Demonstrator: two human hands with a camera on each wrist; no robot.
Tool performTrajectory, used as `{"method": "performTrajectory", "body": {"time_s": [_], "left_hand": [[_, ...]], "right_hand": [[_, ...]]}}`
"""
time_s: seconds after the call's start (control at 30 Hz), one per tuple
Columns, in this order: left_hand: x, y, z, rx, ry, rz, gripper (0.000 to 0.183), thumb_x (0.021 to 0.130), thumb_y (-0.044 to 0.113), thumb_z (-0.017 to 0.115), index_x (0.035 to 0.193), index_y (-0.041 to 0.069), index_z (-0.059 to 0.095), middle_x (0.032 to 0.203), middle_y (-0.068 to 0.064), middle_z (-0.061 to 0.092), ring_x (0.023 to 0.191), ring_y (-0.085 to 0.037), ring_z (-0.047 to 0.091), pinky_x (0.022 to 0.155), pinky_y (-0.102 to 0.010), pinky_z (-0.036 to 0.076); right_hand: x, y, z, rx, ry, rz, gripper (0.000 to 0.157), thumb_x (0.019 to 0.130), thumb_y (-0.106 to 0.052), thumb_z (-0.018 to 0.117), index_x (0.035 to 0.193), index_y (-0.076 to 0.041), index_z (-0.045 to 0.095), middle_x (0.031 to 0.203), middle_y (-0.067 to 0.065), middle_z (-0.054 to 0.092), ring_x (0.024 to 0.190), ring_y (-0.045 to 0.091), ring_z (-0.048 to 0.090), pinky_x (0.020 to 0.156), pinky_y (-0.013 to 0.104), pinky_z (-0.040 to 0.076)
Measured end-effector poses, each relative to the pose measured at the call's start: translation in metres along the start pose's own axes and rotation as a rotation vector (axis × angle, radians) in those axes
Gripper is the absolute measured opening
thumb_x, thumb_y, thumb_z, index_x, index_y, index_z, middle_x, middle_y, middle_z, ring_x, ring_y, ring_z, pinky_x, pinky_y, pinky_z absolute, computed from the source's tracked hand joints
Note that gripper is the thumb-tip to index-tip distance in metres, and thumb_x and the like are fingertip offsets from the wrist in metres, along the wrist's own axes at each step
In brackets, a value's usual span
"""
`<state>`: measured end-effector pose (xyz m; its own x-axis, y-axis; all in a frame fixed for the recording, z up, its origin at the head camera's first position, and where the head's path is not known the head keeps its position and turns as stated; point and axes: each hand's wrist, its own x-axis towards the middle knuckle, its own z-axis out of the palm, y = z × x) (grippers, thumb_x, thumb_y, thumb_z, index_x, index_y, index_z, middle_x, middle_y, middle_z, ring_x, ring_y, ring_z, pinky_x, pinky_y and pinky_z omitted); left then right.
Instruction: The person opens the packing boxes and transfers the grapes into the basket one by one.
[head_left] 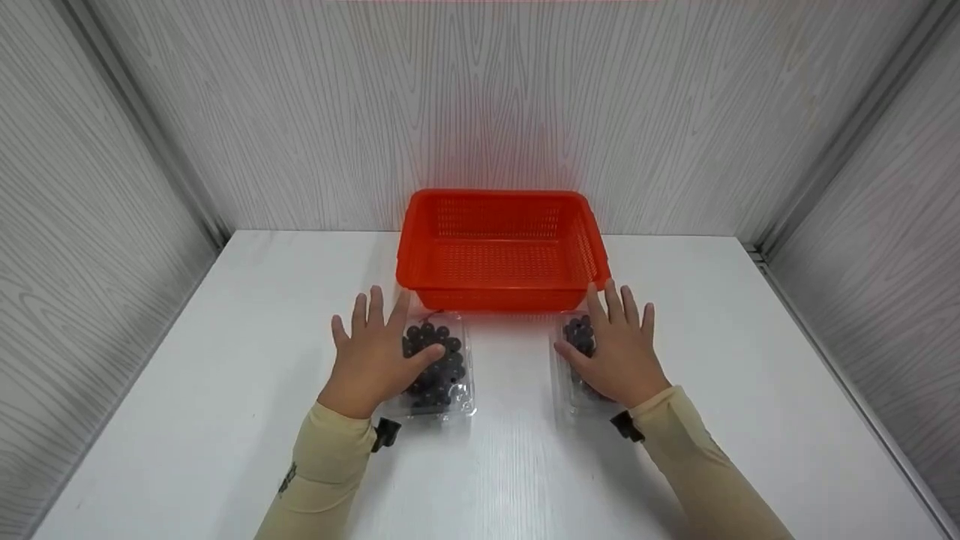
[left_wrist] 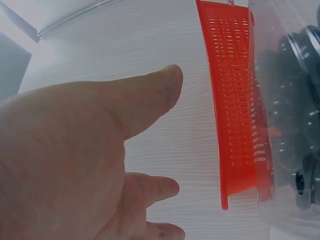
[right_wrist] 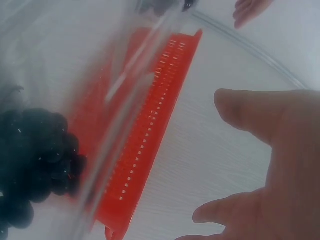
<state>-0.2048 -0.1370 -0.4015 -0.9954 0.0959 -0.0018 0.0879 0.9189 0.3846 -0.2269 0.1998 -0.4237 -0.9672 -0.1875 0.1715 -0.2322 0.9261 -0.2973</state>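
Two clear plastic boxes of dark grapes lie on the white table in front of a red basket (head_left: pixel 499 298). Over the left grape box (head_left: pixel 439 375) my left hand (head_left: pixel 379 360) is spread, its thumb across the grapes and its fingers pointing away from me. My right hand (head_left: pixel 619 354) is spread over the right grape box (head_left: pixel 577 337) and hides much of it. Both hands hold nothing. In the left wrist view the left thumb (left_wrist: pixel 150 95) stands apart from the box; the right wrist view shows the right thumb (right_wrist: pixel 240 107) likewise extended, beside the clear box wall.
The red basket, with slotted sides, stands near the back wall (head_left: pixel 480 112), just beyond both boxes. Pale wood-grain panels (head_left: pixel 82 225) close in the white table (head_left: pixel 495 465) at left, right and back. A small black piece (head_left: pixel 386 433) sits at the left wrist.
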Motion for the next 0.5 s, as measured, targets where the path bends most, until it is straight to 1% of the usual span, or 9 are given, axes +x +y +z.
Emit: {"method": "performTrajectory", "body": {"time_s": [0.13,0.3,0.43,0.5], "left_hand": [[-0.0002,0.0010,-0.0016,-0.011,-0.014,-0.012,0.100,0.093,0.061,0.064,0.167,0.016,0.015,0.170,-0.028,0.004,0.155,-0.051,0.001,0.115,-0.078,0.001],[-0.0013,0.0037,-0.0029,-0.026,-0.034,-0.021,0.100,0.093,0.060,0.065,0.167,0.017,0.014,0.171,-0.026,0.004,0.156,-0.050,0.002,0.115,-0.077,0.009],[-0.0023,0.0044,-0.0030,-0.017,-0.053,-0.022,0.100,0.093,0.059,0.066,0.167,0.016,0.016,0.170,-0.026,0.006,0.155,-0.050,0.003,0.115,-0.077,0.014],[-0.0027,0.0043,-0.0031,-0.017,-0.068,-0.019,0.096,0.093,0.057,0.067,0.167,0.016,0.021,0.170,-0.027,0.007,0.155,-0.050,0.003,0.115,-0.076,0.014]], "right_hand": [[-0.0011,-0.0018,-0.0005,0.002,0.003,-0.009,0.095,0.096,-0.053,0.063,0.166,-0.008,0.016,0.170,0.024,0.013,0.156,0.048,0.007,0.120,0.071,-0.004],[-0.0025,-0.0039,-0.0008,0.011,0.011,-0.023,0.093,0.097,-0.051,0.062,0.165,-0.006,0.018,0.169,0.026,0.015,0.155,0.049,0.010,0.121,0.070,-0.001],[-0.0037,-0.0052,0.0015,0.021,0.013,-0.032,0.093,0.096,-0.050,0.063,0.164,-0.004,0.019,0.168,0.026,0.018,0.154,0.049,0.013,0.122,0.069,0.004],[-0.0044,-0.0059,0.0031,0.021,0.002,-0.032,0.094,0.096,-0.051,0.063,0.164,-0.004,0.019,0.168,0.025,0.019,0.155,0.048,0.014,0.122,0.068,0.005]]}}
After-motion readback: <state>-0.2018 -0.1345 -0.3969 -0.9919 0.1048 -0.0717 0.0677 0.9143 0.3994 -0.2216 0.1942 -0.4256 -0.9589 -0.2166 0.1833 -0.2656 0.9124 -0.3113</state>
